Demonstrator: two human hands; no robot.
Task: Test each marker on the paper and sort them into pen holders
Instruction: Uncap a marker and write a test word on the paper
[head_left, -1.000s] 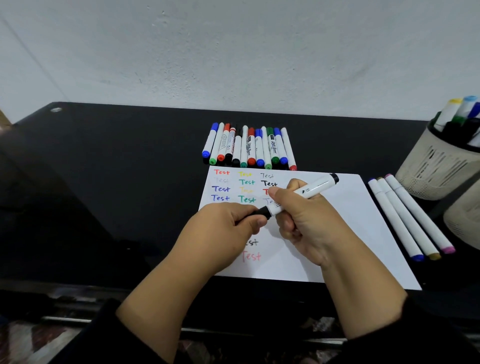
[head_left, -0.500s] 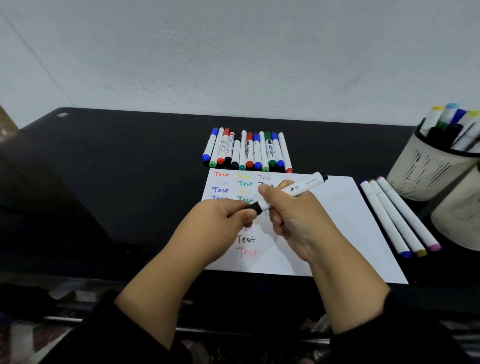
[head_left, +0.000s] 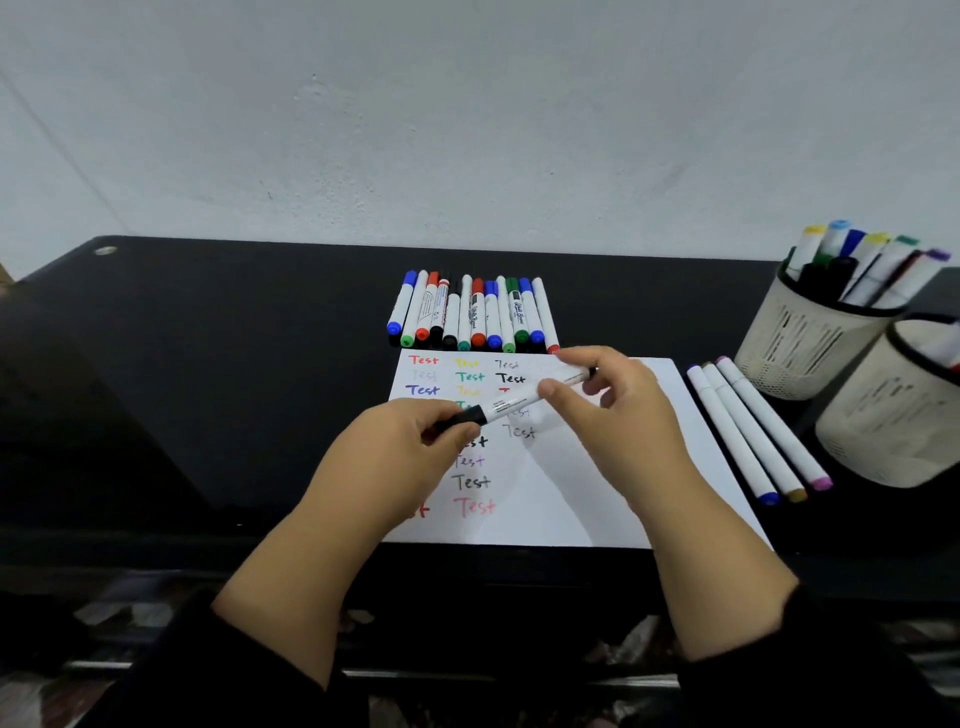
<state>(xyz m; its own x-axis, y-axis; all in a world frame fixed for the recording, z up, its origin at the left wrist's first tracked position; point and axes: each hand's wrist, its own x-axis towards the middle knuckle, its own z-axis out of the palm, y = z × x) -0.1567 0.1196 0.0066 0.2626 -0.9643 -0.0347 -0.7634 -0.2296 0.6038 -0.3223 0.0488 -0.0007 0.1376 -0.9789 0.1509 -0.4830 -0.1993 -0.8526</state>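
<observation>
We see the left hand (head_left: 400, 457) pinching the black cap end of a marker (head_left: 514, 404), right hand (head_left: 613, 415) fingers (head_left: 563, 392) pinching its white barrel, above the paper (head_left: 571, 493).

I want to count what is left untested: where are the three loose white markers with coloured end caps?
In the head view, the three white markers with coloured end caps lie side by side on the black table, right of the white paper sheet, beside the two cream pen holders.

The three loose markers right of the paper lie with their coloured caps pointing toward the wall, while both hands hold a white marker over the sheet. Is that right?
Not quite. In the head view, the three loose markers lie with their coloured caps pointing toward the person, not the wall. The rest holds: the left hand and right hand hold a white marker over the paper.
</observation>
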